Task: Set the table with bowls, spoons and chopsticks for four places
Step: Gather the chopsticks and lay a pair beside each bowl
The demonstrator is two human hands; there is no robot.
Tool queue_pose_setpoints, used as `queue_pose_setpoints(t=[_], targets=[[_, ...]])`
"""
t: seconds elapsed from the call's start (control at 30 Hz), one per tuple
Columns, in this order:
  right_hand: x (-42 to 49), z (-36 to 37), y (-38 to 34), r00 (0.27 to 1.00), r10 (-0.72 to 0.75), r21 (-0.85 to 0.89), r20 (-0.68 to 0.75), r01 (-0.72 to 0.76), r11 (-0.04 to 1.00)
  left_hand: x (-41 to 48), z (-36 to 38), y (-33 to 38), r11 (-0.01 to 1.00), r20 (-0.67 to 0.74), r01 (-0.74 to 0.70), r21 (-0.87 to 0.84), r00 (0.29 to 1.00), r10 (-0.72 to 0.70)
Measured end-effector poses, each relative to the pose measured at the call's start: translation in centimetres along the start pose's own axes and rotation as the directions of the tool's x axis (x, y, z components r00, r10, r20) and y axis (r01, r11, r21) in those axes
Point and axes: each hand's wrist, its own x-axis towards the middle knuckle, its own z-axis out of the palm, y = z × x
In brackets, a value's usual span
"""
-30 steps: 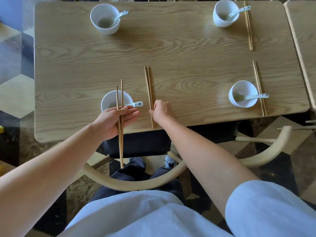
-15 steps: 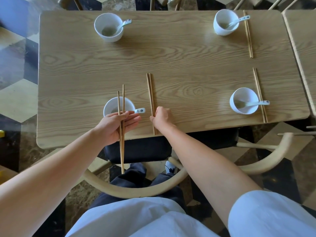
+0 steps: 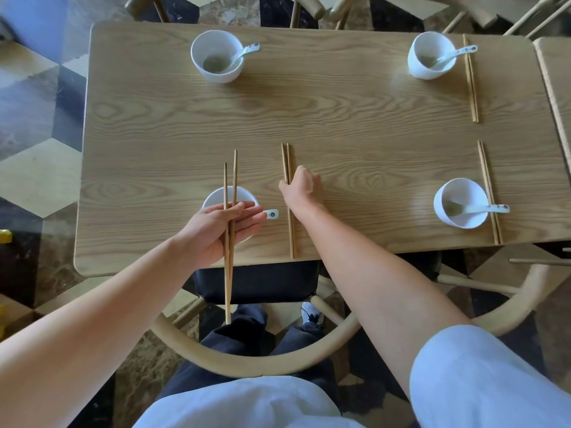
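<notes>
Left hand grips a pair of long wooden chopsticks over the near white ceramic bowl, long axis pointing away; right hand pinches a second wooden pair lying parallel on the light wooden desk, right of that bowl.

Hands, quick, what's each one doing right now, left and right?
Left hand: holding a pair of chopsticks above the near bowl.
Right hand: fingers closed on the chopsticks lying on the table.

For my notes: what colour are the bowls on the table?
White. All four bowls, such as the far left one, are plain white, seen best in the head view.
</notes>
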Motion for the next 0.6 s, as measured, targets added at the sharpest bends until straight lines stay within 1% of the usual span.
queue_pose_setpoints(t=[0.4,0.6], targets=[[0.8,0.8,-0.2,1.000,-0.007,-0.068,0.010,0.008,0.998,0.7,-1.0,1.6,1.000,0.006,0.012,0.024,1.000,-0.012],[1.0,1.0,-0.2,1.000,0.003,-0.066,0.002,-0.003,0.998,0.8,-1.1,1.9,1.000,0.008,0.008,0.030,1.000,-0.008]])
